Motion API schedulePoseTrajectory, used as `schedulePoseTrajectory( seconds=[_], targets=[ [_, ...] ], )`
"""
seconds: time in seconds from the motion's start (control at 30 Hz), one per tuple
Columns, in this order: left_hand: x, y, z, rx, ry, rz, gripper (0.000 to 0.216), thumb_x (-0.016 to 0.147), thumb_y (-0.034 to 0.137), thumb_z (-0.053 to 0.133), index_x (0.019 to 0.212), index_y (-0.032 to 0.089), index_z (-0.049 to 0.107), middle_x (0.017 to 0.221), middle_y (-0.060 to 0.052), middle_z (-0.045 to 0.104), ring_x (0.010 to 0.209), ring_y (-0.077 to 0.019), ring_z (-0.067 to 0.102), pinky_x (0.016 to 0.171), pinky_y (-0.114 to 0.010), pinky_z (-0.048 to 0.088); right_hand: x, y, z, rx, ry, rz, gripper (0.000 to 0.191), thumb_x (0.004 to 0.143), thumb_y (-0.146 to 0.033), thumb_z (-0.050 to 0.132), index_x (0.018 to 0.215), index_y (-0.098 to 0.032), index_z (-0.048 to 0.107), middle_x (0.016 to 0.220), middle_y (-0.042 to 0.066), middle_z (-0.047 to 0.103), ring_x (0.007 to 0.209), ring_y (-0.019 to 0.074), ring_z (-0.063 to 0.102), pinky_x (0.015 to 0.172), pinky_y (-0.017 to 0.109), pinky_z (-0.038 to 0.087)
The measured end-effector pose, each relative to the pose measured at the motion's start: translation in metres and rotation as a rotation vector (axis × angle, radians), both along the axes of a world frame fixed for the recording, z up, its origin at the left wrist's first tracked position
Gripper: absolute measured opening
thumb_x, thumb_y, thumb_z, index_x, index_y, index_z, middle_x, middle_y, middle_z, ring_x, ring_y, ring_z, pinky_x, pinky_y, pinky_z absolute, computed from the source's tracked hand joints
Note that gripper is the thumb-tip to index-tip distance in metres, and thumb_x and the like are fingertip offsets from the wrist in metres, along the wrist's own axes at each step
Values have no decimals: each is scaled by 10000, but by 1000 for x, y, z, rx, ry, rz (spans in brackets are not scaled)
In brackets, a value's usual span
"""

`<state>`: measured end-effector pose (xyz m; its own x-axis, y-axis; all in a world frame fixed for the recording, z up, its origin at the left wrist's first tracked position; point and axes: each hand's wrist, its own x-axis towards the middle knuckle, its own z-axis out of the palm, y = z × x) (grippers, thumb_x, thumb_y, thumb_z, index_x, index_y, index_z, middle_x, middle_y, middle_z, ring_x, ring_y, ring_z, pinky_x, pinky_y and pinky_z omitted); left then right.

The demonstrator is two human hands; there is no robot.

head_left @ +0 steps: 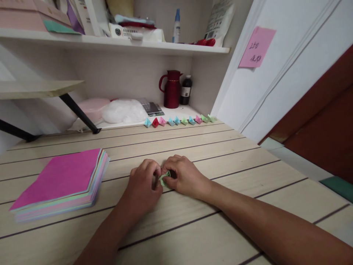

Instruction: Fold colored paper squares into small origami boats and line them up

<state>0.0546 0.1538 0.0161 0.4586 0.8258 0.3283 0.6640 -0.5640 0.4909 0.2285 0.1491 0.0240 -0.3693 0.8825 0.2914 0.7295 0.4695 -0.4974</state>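
Observation:
Between my hands is a small piece of folded green paper (163, 180), mostly covered by the fingers. My left hand (145, 182) pinches its left side with thumb and forefinger. My right hand (183, 175) is closed on the right side of the same paper, its fingers curled over the top. Both hands are low over the wooden table (193, 232). A stack of square coloured paper (60, 176), bright pink on top, lies to the left of my left hand.
Along the table's far edge stands a row of small folded paper boats (177, 120) in several colours. Behind them are a red thermos jug (173, 90), a dark bottle (186, 90) and a white plastic bag (125, 111). A black-legged stand (79, 112) rests at the back left.

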Motion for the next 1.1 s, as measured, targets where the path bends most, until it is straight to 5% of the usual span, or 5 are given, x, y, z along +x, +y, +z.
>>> schedulePoseTrajectory(
  seconds=[0.2, 0.4, 0.6, 0.83, 1.1],
  targets=[
    [-2, 0, 6, -34, 43, -13, 243, 622, 62, 468, 780, 245, 445, 870, 2, 573, 865, -205, 545, 812, -373, 403, 1, -2, 0, -7, 17, 1, 104, 739, -145, 646, 819, -206, 676, 861, 23, 696, 865, 192, 593, 816, 314, 408],
    [-5, 1, 5, -19, 70, -189, 321, 592, 29, 425, 822, 250, 462, 949, -14, 580, 931, -212, 536, 822, -361, 408, 0, -5, 0, 9, -14, -1, 82, 736, -134, 624, 758, -206, 656, 818, 16, 683, 835, 190, 585, 809, 317, 408],
    [-4, 5, 2, 29, 126, -72, 276, 630, 15, 392, 783, 240, 438, 908, -22, 577, 891, -217, 535, 790, -372, 402, -1, -5, 0, -12, 20, -26, 104, 742, -137, 629, 790, -214, 680, 852, 14, 706, 854, 187, 603, 824, 318, 411],
    [-6, 2, 6, -21, 60, -179, 266, 629, 49, 455, 812, 241, 481, 1019, -28, 606, 998, -227, 548, 880, -406, 411, -1, -7, 1, -28, 56, -53, 102, 726, -126, 648, 744, -221, 678, 818, 2, 705, 817, 180, 589, 807, 313, 415],
    [-8, 1, 8, -119, -14, -145, 195, 667, 31, 444, 702, 221, 472, 1038, -37, 612, 1104, -223, 534, 927, -402, 402, -1, -7, 4, -76, 42, -71, 79, 732, -153, 647, 756, -217, 685, 808, 2, 701, 832, 183, 569, 809, 312, 394]
  ],
)
